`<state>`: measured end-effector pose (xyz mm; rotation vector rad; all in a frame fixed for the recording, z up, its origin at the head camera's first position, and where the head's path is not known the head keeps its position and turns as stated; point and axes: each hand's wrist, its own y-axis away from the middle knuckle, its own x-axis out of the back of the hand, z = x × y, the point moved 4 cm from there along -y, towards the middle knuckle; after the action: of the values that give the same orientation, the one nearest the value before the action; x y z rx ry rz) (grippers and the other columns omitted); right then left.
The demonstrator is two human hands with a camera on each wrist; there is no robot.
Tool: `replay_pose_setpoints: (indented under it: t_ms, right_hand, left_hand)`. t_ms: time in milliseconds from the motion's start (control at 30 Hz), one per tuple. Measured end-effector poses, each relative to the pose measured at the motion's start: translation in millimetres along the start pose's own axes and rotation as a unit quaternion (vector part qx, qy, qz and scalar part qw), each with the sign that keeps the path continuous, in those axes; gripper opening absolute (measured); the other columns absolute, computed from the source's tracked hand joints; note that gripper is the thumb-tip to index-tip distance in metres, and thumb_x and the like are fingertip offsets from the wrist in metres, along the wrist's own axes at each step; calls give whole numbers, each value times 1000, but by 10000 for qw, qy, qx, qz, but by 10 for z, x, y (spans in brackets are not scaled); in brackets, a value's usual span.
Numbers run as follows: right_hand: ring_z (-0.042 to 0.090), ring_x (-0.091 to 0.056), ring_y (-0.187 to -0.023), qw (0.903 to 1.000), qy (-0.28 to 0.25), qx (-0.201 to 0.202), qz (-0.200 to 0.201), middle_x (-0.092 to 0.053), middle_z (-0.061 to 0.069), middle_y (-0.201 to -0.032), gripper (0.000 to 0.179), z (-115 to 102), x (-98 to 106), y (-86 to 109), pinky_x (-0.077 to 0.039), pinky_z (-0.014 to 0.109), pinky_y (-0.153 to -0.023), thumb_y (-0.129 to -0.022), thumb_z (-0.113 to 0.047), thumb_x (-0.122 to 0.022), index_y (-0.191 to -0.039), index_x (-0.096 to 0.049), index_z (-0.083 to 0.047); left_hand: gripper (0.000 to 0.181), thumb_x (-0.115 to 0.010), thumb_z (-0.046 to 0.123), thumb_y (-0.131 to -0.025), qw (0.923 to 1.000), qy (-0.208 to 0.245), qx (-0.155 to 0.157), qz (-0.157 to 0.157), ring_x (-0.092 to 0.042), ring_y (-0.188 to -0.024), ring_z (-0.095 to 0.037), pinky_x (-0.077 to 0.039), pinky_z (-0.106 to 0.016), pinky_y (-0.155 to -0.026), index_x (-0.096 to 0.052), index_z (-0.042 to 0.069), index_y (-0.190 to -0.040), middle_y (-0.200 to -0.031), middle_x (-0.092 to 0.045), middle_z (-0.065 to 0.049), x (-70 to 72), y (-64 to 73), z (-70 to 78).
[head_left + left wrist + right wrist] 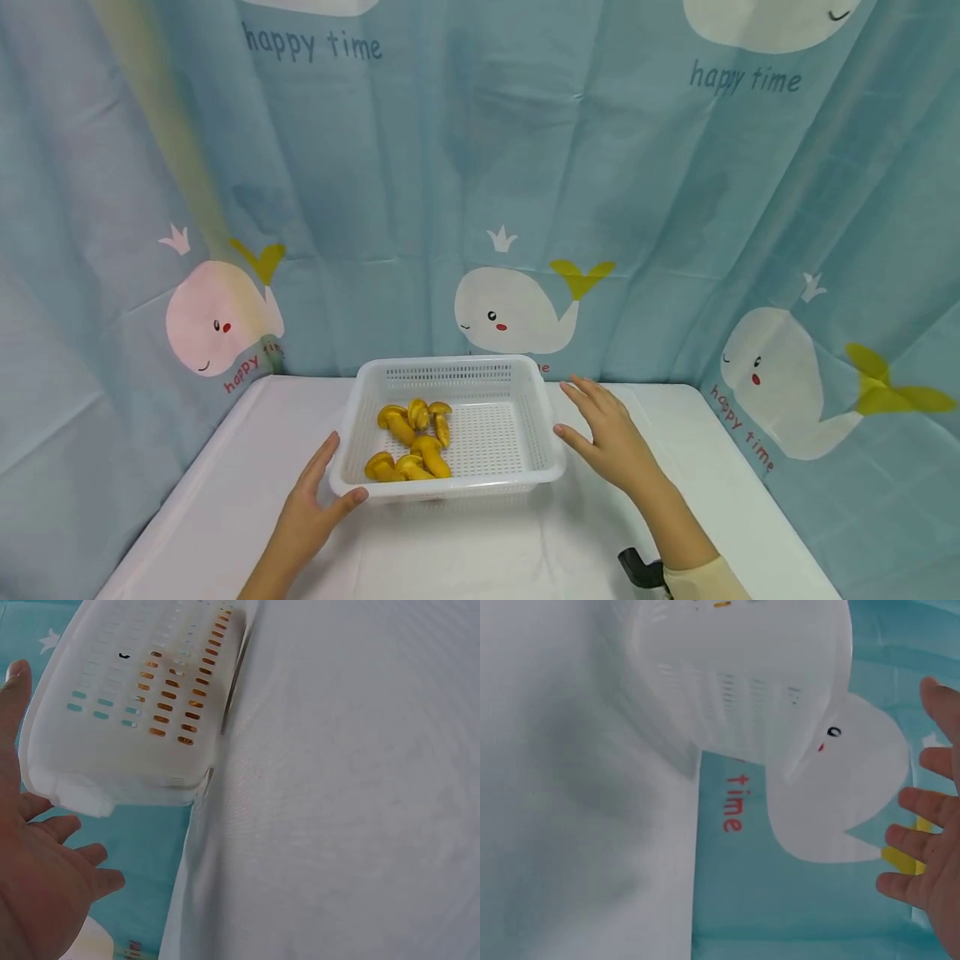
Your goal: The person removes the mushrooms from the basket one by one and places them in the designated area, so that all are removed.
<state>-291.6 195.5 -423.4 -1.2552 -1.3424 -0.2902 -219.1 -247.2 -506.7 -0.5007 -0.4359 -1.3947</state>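
A white plastic basket [495, 482] with slotted walls sits on the table. Several yellow-brown mushrooms [429, 454] lie in its left half. At the basket's front left corner is my left hand [307, 512], thumb spread from the fingers; whether it touches the rim cannot be told. In the left wrist view that hand [52, 877] appears beside the basket wall [135, 750] with its fingers spread. Off the basket's right side my right hand [611, 437] hovers with extended fingers, holding nothing. The right wrist view shows that hand [930, 832] apart from the basket [735, 682].
The basket stands toward the back of a white-covered table [450, 550]. Behind and at both sides hangs a blue curtain [375, 208] printed with whales. A black object [641, 569] shows by the right sleeve [705, 581].
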Motion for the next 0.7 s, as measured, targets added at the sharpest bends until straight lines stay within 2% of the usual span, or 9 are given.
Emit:
replay_pose_setpoints:
  t_ms: [167,433,700]
  right_hand:
    - [37,-38,-147,9999,-54,66,-64,-41,8,-162,71,-42,-36,-42,-32,64,-118,-97,-49,-67,-157,-44,-18]
    - [34,-41,-146,9997,-202,140,-23,-45,8,-159,69,-77,-10,-135,-34,63,-117,-97,-47,-68,-156,-45,-20]
    - [34,-39,-147,9981,-392,179,-445,-43,6,-159,61,-117,23,-336,-35,65,-116,-98,-43,-69,-151,-52,-19]
  left_hand:
    - [108,-80,49,-85,10000,13,6,-15,-16,-153,-51,-19,-78,-115,-13,26,-167,-171,-15,-15,-13,0,-30]
    - [108,-80,54,-84,9996,92,251,-115,-17,-153,-51,-19,-78,-114,-13,34,-166,-171,-15,-13,-34,8,-74]
    - [106,-80,52,-85,9997,148,182,-22,-19,-153,-49,-22,-77,-114,-14,33,-166,-171,-17,-12,-15,17,-49]
